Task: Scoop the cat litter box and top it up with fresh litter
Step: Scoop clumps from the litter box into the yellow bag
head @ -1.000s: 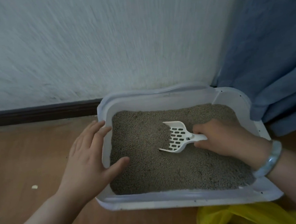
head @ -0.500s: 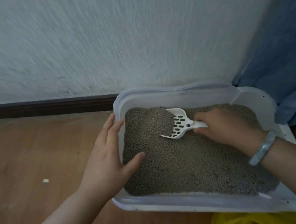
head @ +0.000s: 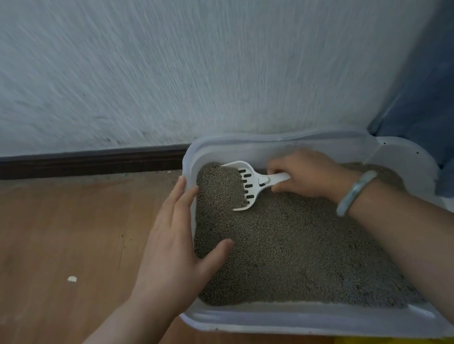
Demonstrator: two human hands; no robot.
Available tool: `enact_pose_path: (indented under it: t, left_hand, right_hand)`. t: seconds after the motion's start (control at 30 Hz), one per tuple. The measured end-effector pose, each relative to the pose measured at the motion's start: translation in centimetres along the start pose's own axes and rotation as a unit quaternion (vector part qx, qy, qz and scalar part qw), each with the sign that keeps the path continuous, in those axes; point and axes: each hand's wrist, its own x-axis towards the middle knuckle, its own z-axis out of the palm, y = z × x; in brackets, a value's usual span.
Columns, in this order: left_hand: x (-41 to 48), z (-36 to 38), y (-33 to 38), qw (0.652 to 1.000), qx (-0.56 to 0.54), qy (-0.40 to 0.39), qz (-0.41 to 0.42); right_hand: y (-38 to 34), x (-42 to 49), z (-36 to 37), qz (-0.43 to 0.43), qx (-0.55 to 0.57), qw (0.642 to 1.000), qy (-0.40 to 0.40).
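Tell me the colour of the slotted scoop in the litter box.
White. The slotted plastic scoop shows best in the head view, which is the only view.

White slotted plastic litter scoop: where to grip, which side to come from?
Grip the white slotted plastic scoop by its narrow straight handle, coming from the right. The handle points right, clear of the grey litter; the broad head is half buried at the far left corner of the white litter box. The right hand holds it there.
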Motion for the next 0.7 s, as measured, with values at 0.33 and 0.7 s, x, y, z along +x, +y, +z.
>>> enact_pose_path:
  t: [0.33, 0.7]
  left_hand:
    - [0.0, 0.2, -0.2, 1.0, -0.013, 0.012, -0.012]
    - [0.0, 0.2, -0.2, 1.0, -0.004, 0.015, -0.006]
  right_hand:
    - [0.0, -1.9, 5.8, 0.056, 0.275, 0.96, 0.019]
    - [0.9, -4.9, 5.4, 0.06, 0.384, 0.921, 0.021]
